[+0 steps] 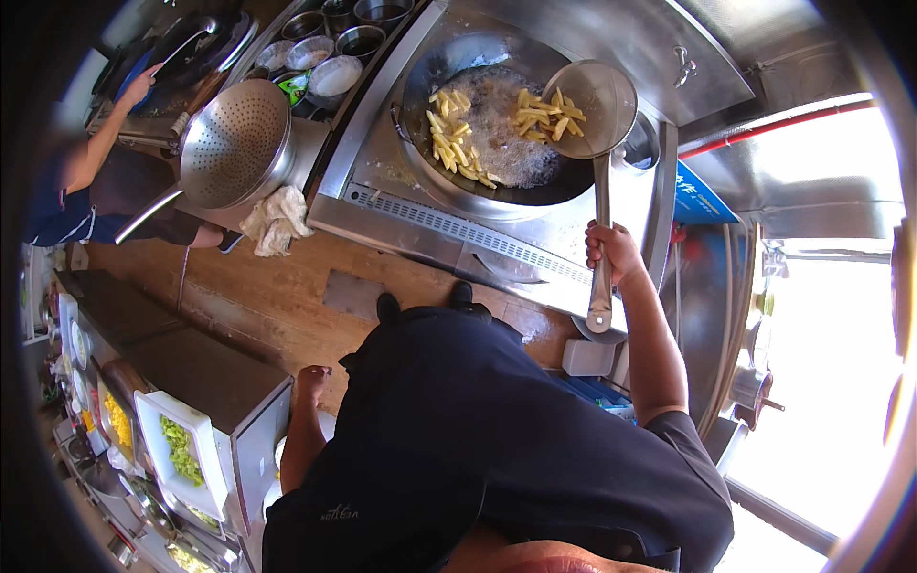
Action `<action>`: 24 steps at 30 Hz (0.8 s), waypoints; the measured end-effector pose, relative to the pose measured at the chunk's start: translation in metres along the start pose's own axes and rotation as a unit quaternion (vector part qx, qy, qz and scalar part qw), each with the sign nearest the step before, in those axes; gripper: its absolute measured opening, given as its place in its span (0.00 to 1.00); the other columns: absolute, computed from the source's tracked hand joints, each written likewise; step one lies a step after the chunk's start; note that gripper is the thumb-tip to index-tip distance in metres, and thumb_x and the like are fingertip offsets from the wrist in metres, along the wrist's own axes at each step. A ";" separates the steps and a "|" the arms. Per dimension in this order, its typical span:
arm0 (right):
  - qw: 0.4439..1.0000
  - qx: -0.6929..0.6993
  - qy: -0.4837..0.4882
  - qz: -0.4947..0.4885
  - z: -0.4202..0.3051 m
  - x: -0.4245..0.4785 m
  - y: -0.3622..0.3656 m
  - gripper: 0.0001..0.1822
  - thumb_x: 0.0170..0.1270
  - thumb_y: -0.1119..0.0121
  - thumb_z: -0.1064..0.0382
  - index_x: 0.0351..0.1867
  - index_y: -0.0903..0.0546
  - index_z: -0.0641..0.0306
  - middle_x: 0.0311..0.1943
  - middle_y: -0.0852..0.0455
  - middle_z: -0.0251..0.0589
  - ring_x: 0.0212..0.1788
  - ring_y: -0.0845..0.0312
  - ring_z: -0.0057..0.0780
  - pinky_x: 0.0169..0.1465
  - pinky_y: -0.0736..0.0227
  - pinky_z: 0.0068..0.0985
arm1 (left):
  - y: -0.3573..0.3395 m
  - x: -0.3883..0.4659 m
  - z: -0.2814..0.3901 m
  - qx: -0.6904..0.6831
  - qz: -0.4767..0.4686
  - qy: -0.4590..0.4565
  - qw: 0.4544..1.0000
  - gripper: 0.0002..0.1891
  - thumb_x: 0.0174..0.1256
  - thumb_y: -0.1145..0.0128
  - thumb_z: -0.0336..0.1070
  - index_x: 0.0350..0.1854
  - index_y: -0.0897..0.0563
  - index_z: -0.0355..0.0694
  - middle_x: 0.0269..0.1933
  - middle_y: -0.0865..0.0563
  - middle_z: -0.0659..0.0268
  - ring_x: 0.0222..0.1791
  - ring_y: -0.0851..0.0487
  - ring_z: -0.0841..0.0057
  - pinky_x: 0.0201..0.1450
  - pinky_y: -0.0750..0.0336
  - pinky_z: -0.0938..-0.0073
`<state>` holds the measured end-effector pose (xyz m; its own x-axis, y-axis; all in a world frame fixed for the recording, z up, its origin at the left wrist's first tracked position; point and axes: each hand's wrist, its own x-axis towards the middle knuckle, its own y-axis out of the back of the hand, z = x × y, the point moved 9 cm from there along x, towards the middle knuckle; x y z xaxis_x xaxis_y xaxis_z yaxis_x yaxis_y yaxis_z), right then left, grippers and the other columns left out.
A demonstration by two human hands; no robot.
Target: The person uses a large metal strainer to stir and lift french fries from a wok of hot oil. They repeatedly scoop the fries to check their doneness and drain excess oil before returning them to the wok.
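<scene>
My right hand (614, 251) grips the long metal handle of a wide round skimmer (602, 100). The skimmer's head is at the right side of a large wok (573, 188) of bubbling oil. Cut potato fries (453, 140) float along the wok's left side, and more fries (548, 114) lie at the skimmer's left edge; whether these are on it or in the oil, I cannot tell. My left hand (313, 381) hangs low at my side, away from the stove, its fingers curled; nothing shows in it.
Left of the stove, a perforated metal strainer (236, 143) rests on a pot beside a crumpled cloth (277, 220). Seasoning bowls (335, 75) stand behind. A co-worker's hand (137, 87) holds a ladle at far left. A white tray of chopped greens (218, 458) sits on the lower-left counter.
</scene>
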<state>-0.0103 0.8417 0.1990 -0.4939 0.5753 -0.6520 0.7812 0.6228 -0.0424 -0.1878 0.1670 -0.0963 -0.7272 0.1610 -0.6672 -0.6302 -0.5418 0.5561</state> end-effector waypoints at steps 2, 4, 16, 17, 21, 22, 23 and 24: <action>1.000 -0.013 0.003 0.013 -0.002 -0.010 -0.002 0.08 0.58 0.46 0.71 0.39 0.29 0.66 0.19 0.30 0.34 0.15 0.34 0.22 0.19 0.34 0.26 | 0.006 0.011 -0.016 0.019 0.001 -0.012 1.000 0.12 0.59 0.45 0.38 0.34 0.13 0.36 0.33 0.11 0.55 0.36 0.14 0.66 0.41 0.24 0.64; 0.999 -0.022 0.016 0.031 -0.002 -0.016 -0.005 0.08 0.58 0.46 0.71 0.39 0.28 0.66 0.19 0.30 0.34 0.15 0.35 0.22 0.18 0.34 0.26 | 0.007 0.017 -0.014 0.093 -0.016 -0.026 0.995 0.13 0.60 0.45 0.39 0.34 0.13 0.35 0.34 0.11 0.54 0.37 0.14 0.65 0.41 0.23 0.65; 0.962 -0.234 0.087 0.113 -0.013 -0.032 -0.008 0.07 0.62 0.44 0.66 0.33 0.29 0.66 0.17 0.29 0.35 0.13 0.33 0.22 0.14 0.34 0.24 | 0.008 0.031 0.015 -0.008 -0.021 -0.027 0.999 0.12 0.66 0.47 0.37 0.39 0.12 0.37 0.39 0.11 0.56 0.39 0.13 0.66 0.45 0.22 0.69; 0.954 -0.257 0.099 0.116 -0.014 -0.032 -0.008 0.09 0.64 0.43 0.64 0.32 0.29 0.66 0.16 0.29 0.35 0.13 0.33 0.22 0.14 0.34 0.24 | 0.007 0.031 0.016 -0.011 -0.021 -0.026 0.999 0.12 0.66 0.47 0.38 0.39 0.12 0.37 0.39 0.11 0.56 0.39 0.13 0.67 0.45 0.22 0.69; 0.935 -0.303 0.136 0.122 -0.017 -0.032 -0.031 0.20 0.69 0.44 0.50 0.30 0.29 0.66 0.13 0.30 0.33 0.10 0.33 0.21 0.12 0.36 0.22 | 0.006 0.028 0.016 -0.004 -0.023 -0.013 1.000 0.13 0.66 0.47 0.39 0.38 0.12 0.38 0.38 0.11 0.57 0.39 0.13 0.67 0.44 0.22 0.69; 0.937 -0.303 0.128 0.114 -0.014 -0.029 -0.039 0.21 0.69 0.44 0.49 0.30 0.28 0.67 0.13 0.29 0.35 0.11 0.31 0.23 0.14 0.34 0.24 | 0.005 0.028 0.014 0.003 -0.027 -0.008 1.000 0.13 0.66 0.47 0.39 0.38 0.12 0.38 0.38 0.11 0.57 0.39 0.13 0.67 0.44 0.22 0.70; 0.939 -0.304 0.120 0.106 -0.012 -0.025 -0.045 0.21 0.69 0.44 0.49 0.30 0.27 0.68 0.13 0.27 0.37 0.13 0.29 0.25 0.15 0.33 0.26 | 0.004 0.027 0.013 0.004 -0.024 -0.009 1.000 0.13 0.66 0.47 0.39 0.37 0.12 0.38 0.37 0.11 0.57 0.39 0.13 0.67 0.45 0.22 0.69; 0.895 -0.386 0.191 0.118 -0.022 -0.019 -0.052 0.23 0.69 0.45 0.48 0.32 0.25 0.71 0.15 0.24 0.44 0.16 0.26 0.30 0.20 0.31 0.31 | 0.004 0.027 0.013 0.004 -0.020 -0.009 1.000 0.13 0.66 0.46 0.39 0.37 0.12 0.38 0.37 0.11 0.57 0.39 0.13 0.67 0.45 0.22 0.69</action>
<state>-0.0503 0.8102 0.2299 -0.5603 0.7860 -0.2614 0.4573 0.5566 0.6935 -0.2132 0.1796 -0.1053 -0.7058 0.1978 -0.6802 -0.6613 -0.5282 0.5326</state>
